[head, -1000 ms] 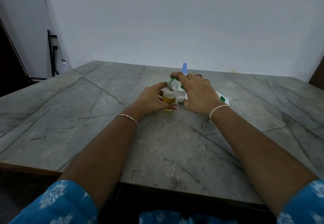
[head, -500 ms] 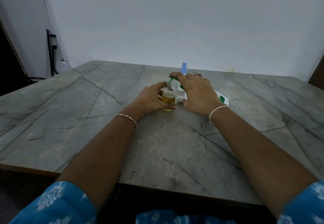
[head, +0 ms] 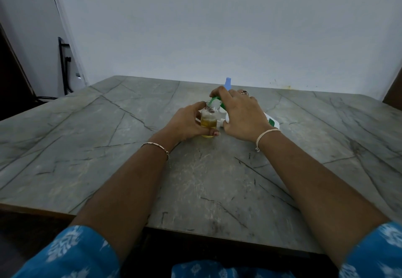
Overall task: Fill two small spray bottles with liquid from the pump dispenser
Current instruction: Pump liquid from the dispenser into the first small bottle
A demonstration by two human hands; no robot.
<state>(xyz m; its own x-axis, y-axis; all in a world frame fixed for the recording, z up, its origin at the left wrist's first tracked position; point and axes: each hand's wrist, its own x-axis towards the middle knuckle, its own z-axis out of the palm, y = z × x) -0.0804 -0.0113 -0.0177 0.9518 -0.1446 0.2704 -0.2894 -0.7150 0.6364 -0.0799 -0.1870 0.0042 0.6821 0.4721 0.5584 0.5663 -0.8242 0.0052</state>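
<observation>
A small clear spray bottle [head: 208, 119], uncapped and partly filled with yellow liquid, stands upright on the table's middle. My left hand [head: 188, 122] grips it from the left, thumb near its neck. My right hand [head: 241, 112] lies over the white pump dispenser [head: 272, 122], its index finger on the green pump head [head: 214, 99], whose nozzle sits over the bottle's mouth. Behind my right hand a second spray bottle with a blue cap [head: 228, 83] pokes up; its body is hidden.
A small white part [head: 220, 122] lies on the grey stone table [head: 108, 147] between the bottle and the dispenser. A white wall runs behind the table. A black frame [head: 64, 66] leans at the far left corner.
Hardly anything differs: both hands keep their hold on the bottle and the pump. The yellow liquid level looks about the same.
</observation>
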